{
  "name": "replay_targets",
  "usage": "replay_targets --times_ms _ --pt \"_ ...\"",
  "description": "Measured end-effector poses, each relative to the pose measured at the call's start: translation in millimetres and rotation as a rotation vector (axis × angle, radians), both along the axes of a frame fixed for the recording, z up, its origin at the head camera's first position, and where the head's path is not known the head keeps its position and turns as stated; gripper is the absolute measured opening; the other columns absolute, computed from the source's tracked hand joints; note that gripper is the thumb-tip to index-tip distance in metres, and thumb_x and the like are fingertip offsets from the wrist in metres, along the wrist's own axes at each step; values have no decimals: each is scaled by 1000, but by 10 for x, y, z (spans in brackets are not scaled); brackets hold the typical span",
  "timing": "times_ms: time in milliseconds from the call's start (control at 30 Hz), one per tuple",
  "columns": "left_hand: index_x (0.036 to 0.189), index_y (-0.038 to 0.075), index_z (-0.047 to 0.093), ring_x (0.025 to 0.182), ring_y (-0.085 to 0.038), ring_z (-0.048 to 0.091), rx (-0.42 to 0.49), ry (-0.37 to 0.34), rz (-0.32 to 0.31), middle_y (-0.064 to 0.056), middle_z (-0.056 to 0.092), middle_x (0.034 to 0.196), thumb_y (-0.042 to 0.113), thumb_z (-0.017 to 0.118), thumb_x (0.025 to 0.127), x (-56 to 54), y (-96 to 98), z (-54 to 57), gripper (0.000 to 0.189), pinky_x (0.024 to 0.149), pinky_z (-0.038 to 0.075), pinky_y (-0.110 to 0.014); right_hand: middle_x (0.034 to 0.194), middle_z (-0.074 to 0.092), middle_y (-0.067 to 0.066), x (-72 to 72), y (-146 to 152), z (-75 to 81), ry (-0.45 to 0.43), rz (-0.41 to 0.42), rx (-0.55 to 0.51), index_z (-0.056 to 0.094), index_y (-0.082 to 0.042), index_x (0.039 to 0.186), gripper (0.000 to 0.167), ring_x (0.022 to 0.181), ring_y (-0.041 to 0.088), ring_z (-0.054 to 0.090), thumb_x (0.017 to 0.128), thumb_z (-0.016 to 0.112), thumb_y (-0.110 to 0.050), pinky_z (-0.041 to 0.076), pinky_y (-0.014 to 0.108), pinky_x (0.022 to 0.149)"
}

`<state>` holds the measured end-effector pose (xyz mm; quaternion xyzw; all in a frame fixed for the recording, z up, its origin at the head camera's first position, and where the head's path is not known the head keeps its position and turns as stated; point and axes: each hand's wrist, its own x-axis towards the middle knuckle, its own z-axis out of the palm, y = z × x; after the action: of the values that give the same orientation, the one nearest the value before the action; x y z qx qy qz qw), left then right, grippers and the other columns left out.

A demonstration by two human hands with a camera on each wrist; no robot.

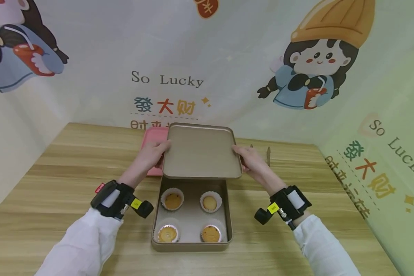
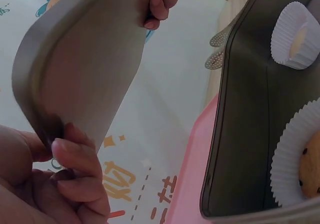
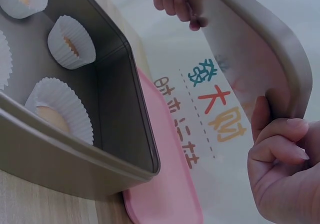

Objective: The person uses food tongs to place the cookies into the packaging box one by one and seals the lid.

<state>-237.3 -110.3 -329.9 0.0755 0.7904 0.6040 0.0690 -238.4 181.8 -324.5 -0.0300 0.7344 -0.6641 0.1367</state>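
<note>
My left hand (image 1: 147, 158) and right hand (image 1: 254, 161) hold a bronze-coloured metal lid (image 1: 201, 151) by its left and right edges. It is tilted up above the far end of a matching deep rectangular baking pan (image 1: 192, 247). In the left wrist view, curled fingers (image 2: 80, 169) grip the lid's rim corner; in the right wrist view, the right thumb and fingers (image 3: 280, 144) pinch the other side. Inside the pan stand several white fluted paper cups with round cookies, such as the far-left cookie (image 1: 173, 201) and the near-right cookie (image 1: 211, 234).
A pink tray (image 1: 155, 135) lies behind the pan, partly hidden by the lid and left hand. Beyond the right hand lies a thin metal utensil (image 1: 268, 155); two perforated ends (image 2: 219, 39) show in the left wrist view. A printed cloth (image 1: 241, 84) hangs behind the wooden table (image 1: 79, 161).
</note>
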Motion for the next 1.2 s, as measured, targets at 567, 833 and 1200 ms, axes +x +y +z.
replay_targets --times_ms 567,833,1200 --pt "102 0 53 58 -23 53 -305 301 -7 -13 52 77 8 40 97 72 -30 252 17 51 45 -30 79 55 17 119 45 232 303 72 98 55 8 101 24 59 17 51 97 42 -12 43 24 48" --pt "134 -2 37 85 -32 59 107 118 -74 -25 48 119 0 30 95 163 -45 258 40 66 52 -33 124 47 17 170 18 181 333 25 109 50 0 126 38 90 24 54 98 36 -22 51 36 68" --pt "100 -12 58 62 -12 58 -38 77 62 -13 61 78 25 44 96 176 -39 164 40 59 50 -25 125 48 15 197 -47 59 479 109 437 36 -12 139 47 106 19 49 96 47 -28 41 31 84"
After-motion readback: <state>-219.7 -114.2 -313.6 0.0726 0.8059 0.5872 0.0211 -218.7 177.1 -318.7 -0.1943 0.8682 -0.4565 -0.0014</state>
